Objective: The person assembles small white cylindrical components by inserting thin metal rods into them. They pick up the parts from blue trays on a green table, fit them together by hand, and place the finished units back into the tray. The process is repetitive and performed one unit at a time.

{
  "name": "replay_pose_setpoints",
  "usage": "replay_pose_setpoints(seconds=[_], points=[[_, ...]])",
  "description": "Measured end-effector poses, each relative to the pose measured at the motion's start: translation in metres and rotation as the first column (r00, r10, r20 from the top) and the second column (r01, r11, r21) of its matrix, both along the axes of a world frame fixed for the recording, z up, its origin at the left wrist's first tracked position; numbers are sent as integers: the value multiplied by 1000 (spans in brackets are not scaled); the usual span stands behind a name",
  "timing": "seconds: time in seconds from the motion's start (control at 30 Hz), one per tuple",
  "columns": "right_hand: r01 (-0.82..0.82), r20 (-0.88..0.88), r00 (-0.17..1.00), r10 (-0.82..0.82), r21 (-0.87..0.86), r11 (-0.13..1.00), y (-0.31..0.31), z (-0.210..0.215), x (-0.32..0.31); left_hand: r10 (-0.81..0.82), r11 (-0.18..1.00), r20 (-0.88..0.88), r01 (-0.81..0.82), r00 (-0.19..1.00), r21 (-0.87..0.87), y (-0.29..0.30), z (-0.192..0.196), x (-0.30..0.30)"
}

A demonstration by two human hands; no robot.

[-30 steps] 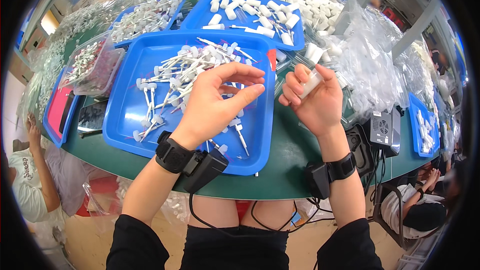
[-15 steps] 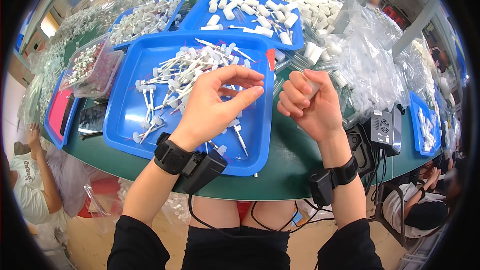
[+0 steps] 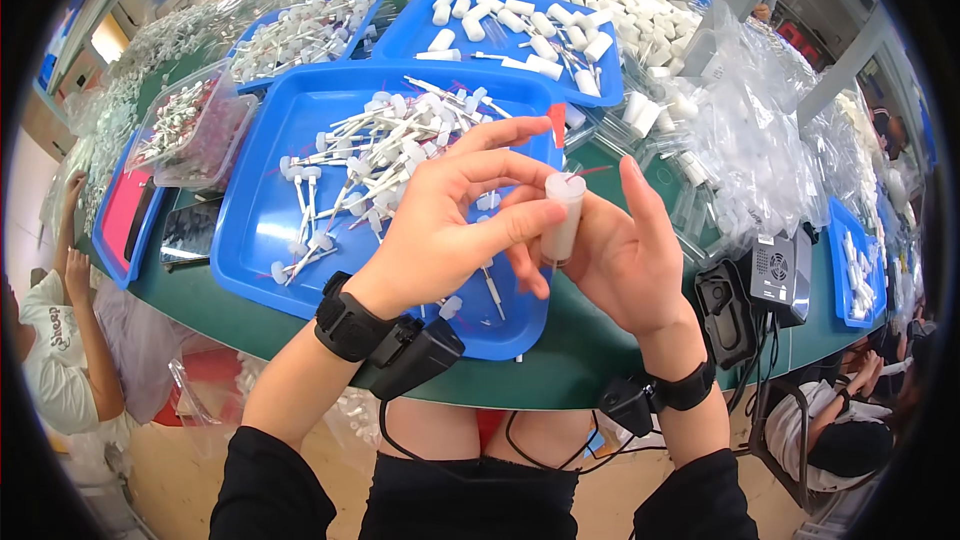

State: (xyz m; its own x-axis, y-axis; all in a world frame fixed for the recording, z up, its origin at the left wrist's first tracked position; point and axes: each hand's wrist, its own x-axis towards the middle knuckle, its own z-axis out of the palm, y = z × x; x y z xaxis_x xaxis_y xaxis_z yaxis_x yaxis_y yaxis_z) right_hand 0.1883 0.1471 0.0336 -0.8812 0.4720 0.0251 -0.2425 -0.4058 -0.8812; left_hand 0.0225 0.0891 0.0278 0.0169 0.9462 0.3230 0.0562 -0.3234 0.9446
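Note:
My left hand [image 3: 450, 215] reaches over the big blue tray [image 3: 235, 230], its thumb and fingers pinching a small white cylinder [image 3: 563, 225]. The cylinder stands nearly upright, with a thin reddish strand [image 3: 592, 171] at its top end. Behind and beside it is my right hand [image 3: 625, 260], palm turned toward the cylinder. Its thumb points up, apart from the fingers, which pass behind the cylinder and seem to touch it. In the tray under my left hand lie many thin white sticks with pale, translucent heads [image 3: 400, 155], some with reddish strands.
A second blue tray [image 3: 395, 35] with white cylinders stands beyond, before a heap of more cylinders [image 3: 640, 15]. Clear plastic bags [image 3: 745, 130] and clear tubes lie to the right, near a dark device [image 3: 782, 275]. A clear box [image 3: 185, 135] and phone [image 3: 188, 235] are left. Other people sit either side.
My right hand has turned and unfolded from a fist around the cylinder. My left hand has moved right and now pinches the cylinder in front of the right palm.

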Motion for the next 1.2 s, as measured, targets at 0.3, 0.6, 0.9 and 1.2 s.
replay_pose_setpoints(seconds=[0.3, 0.6, 0.9, 1.2], points=[[-138, -75, 989, 128, -151, 979, 1, -5, -2, -126, 991, 101, 121, 987, 58, 3, -4, -1], [-21, 60, 998, 29, -134, 991, -3, -2, -6, -127, 991, 38, 125, 991, 48, 1, -4, 0], [-29, 19, 999, 33, -171, 985, -5, -3, -8, -130, 986, 227, 151, 965, -78, 1, -4, 0], [114, 180, 977, -113, 2, 993, -4, -8, -8, -93, 996, 72, 92, 993, 16, 3, -6, 6]])
